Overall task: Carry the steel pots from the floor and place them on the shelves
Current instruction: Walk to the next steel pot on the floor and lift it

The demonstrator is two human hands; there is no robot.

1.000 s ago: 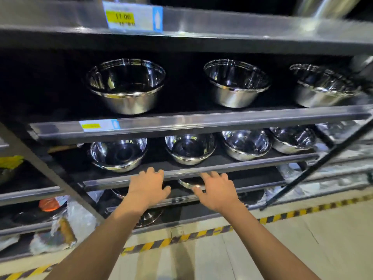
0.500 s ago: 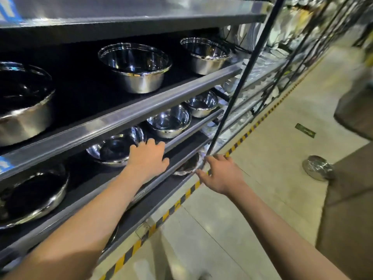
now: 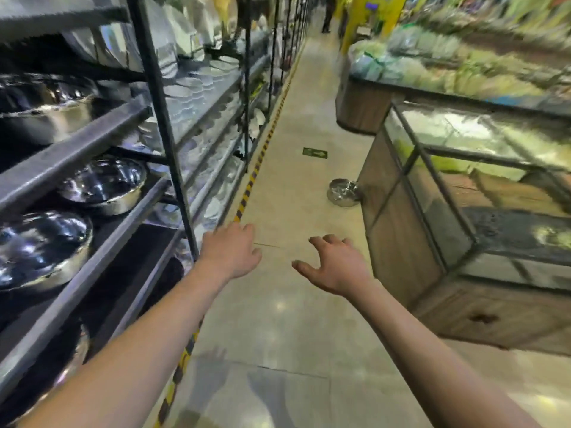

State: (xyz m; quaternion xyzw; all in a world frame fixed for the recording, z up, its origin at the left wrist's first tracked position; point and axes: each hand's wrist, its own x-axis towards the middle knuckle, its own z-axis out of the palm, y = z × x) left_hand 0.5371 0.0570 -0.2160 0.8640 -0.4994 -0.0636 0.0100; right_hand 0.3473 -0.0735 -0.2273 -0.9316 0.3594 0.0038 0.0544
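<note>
Left hand and right hand both released, empty, fingers spread over aisle floor. Steel pot far ahead beside wooden counter; shelves left.

Two bare forearms come in from the near edge, with no sleeve on either as far as can be seen. The left hand and the right hand wear no gloves, and no watch, ring or band shows on wrists or fingers.
</note>
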